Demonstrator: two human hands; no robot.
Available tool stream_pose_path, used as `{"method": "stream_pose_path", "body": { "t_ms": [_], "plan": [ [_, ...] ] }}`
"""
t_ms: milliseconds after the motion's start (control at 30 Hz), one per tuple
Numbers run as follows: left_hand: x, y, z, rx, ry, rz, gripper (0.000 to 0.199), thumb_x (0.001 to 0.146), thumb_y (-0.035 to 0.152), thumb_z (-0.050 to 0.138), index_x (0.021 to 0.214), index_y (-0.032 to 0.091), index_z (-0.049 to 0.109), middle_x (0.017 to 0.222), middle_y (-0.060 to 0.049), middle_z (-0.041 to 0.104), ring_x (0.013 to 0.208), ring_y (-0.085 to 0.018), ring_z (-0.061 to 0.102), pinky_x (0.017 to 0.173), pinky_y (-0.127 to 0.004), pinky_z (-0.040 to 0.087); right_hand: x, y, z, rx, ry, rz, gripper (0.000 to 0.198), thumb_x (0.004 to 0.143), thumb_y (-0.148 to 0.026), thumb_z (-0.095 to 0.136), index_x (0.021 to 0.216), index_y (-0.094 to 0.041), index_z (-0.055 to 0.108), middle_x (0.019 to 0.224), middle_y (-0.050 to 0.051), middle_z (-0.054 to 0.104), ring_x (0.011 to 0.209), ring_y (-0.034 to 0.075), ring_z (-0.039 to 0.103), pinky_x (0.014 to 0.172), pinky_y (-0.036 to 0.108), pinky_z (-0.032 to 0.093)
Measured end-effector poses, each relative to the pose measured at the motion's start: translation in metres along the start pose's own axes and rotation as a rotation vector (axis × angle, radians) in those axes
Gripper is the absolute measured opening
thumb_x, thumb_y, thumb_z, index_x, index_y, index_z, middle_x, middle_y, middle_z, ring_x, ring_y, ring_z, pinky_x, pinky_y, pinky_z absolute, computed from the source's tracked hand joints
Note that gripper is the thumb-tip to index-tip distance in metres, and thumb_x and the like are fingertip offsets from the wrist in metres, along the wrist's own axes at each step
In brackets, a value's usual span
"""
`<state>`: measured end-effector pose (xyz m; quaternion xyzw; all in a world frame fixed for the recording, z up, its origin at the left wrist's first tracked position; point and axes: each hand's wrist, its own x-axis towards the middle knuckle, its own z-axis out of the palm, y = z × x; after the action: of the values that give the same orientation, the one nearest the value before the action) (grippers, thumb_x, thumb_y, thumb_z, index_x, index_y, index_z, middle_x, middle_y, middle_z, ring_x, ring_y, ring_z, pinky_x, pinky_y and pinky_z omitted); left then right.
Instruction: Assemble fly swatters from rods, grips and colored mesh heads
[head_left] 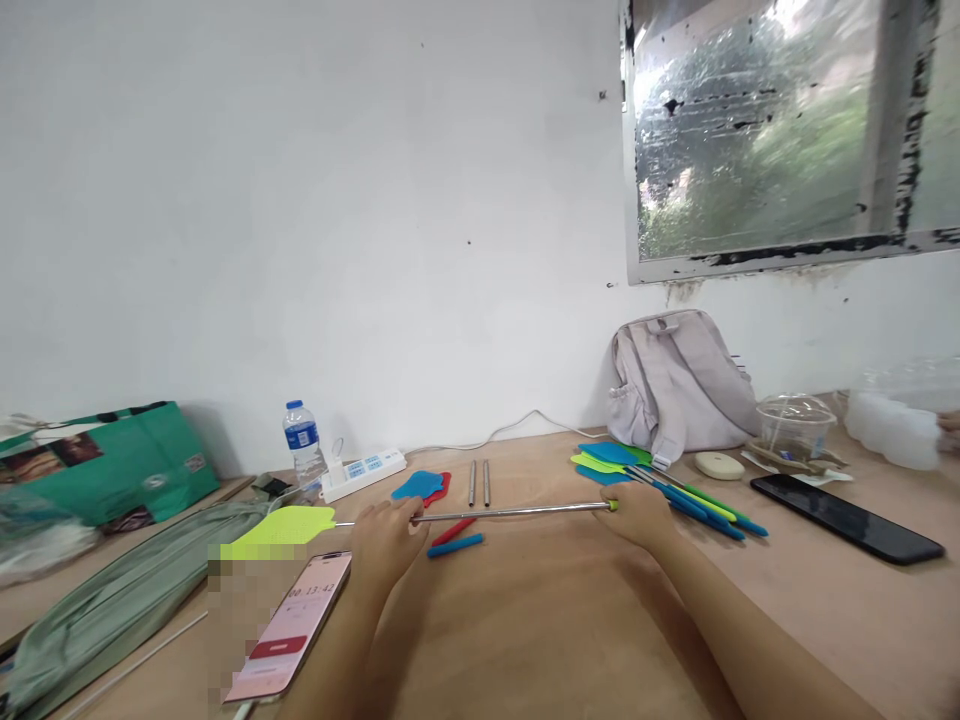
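Note:
A yellow-green fly swatter [289, 527] with an extended metal rod lies across both hands, its flat head out to the left. My left hand [386, 535] is closed around the rod near the head. Closed at the rod's other end is my right hand [634, 508], with a bit of yellow-green handle showing beside it. Beyond the rod lie a blue swatter head [418, 486], a partly covered red head [442, 490] and two short metal tubes [472, 483]. A blue handle [456, 546] and a red handle [453, 531] lie just on the near side.
Several swatters [701, 505] are piled right of my right hand. A phone with a timer [292, 625] lies by my left forearm; a black phone [847, 517] is at right. Behind stand a water bottle [303, 445], a power strip [365, 474] and a backpack [679, 385].

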<state>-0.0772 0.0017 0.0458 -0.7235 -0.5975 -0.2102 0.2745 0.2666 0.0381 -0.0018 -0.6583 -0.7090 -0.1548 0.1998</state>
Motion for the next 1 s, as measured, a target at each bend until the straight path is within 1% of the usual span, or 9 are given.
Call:
{"method": "stream_pose_path", "body": {
  "t_ms": [300,367,467,567,667,733,800,867,1000],
  "plan": [
    [0.000,0.003,0.005,0.006,-0.030,-0.009,0.015,0.069,0.024,0.045,0.057,0.021,0.054,0.058,-0.001,0.060,0.062,-0.019,0.055,0.055,-0.028,0.028,0.001,-0.004,0.001,0.023,-0.046,0.012,0.021,0.070,-0.033,0.050,0.059,-0.022,0.063,0.063,0.004,0.064,0.065,0.018,0.059,0.050,0.023,0.026],
    [0.000,0.003,0.009,-0.008,-0.008,0.012,0.014,0.069,0.024,0.046,0.059,0.021,0.055,0.060,-0.001,0.061,0.064,-0.019,0.055,0.057,-0.029,0.031,0.001,-0.003,0.000,0.021,-0.056,0.014,0.022,0.071,-0.033,0.049,0.059,-0.021,0.063,0.064,0.004,0.065,0.065,0.018,0.059,0.051,0.023,0.027],
    [0.000,0.000,0.015,-0.029,0.061,0.098,0.013,0.072,0.022,0.046,0.068,0.021,0.058,0.068,-0.002,0.062,0.070,-0.020,0.055,0.063,-0.030,0.035,0.002,0.000,0.000,0.020,-0.061,0.014,0.023,0.072,-0.033,0.048,0.058,-0.022,0.062,0.066,0.004,0.065,0.065,0.018,0.058,0.050,0.023,0.025],
    [-0.001,-0.009,0.019,-0.005,0.149,0.128,0.017,0.077,0.016,0.042,0.077,0.020,0.058,0.074,-0.003,0.062,0.074,-0.020,0.054,0.068,-0.031,0.037,0.003,0.007,0.000,0.035,-0.035,0.027,0.023,0.073,-0.033,0.047,0.059,-0.023,0.063,0.067,0.004,0.066,0.067,0.019,0.059,0.049,0.023,0.023],
    [-0.003,-0.022,0.019,0.056,0.266,0.040,0.019,0.078,0.014,0.041,0.087,0.017,0.058,0.081,-0.006,0.062,0.080,-0.021,0.054,0.077,-0.033,0.038,0.004,0.015,0.001,0.026,-0.006,0.054,0.020,0.072,-0.032,0.048,0.062,-0.023,0.064,0.069,0.004,0.067,0.068,0.019,0.059,0.049,0.024,0.023],
    [-0.006,-0.031,0.018,0.141,0.322,-0.026,0.018,0.079,0.016,0.041,0.087,0.016,0.058,0.083,-0.007,0.063,0.086,-0.024,0.053,0.087,-0.039,0.034,0.004,0.021,0.001,0.005,0.009,0.054,0.020,0.072,-0.031,0.049,0.063,-0.023,0.064,0.069,0.004,0.067,0.069,0.019,0.059,0.049,0.024,0.024],
    [-0.008,-0.036,0.018,0.229,0.344,-0.081,0.019,0.081,0.019,0.041,0.083,0.018,0.060,0.080,-0.007,0.065,0.092,-0.026,0.052,0.094,-0.046,0.025,0.004,0.026,0.001,-0.017,0.022,0.042,0.020,0.072,-0.032,0.049,0.064,-0.023,0.064,0.069,0.004,0.067,0.069,0.019,0.060,0.050,0.023,0.026],
    [-0.010,-0.042,0.020,0.260,0.347,-0.094,0.019,0.081,0.022,0.042,0.079,0.020,0.061,0.079,-0.005,0.067,0.094,-0.027,0.053,0.096,-0.048,0.021,0.003,0.030,0.000,-0.039,0.027,0.038,0.021,0.072,-0.033,0.048,0.064,-0.023,0.064,0.068,0.004,0.067,0.069,0.020,0.060,0.050,0.023,0.027],
    [-0.014,-0.059,0.027,0.171,0.354,-0.010,0.021,0.079,0.022,0.044,0.083,0.023,0.065,0.088,-0.002,0.069,0.083,-0.023,0.058,0.087,-0.041,0.032,0.002,0.036,-0.002,-0.043,0.034,0.048,0.022,0.073,-0.034,0.047,0.067,-0.024,0.066,0.070,0.004,0.067,0.069,0.020,0.060,0.051,0.024,0.029]
  ]
}}
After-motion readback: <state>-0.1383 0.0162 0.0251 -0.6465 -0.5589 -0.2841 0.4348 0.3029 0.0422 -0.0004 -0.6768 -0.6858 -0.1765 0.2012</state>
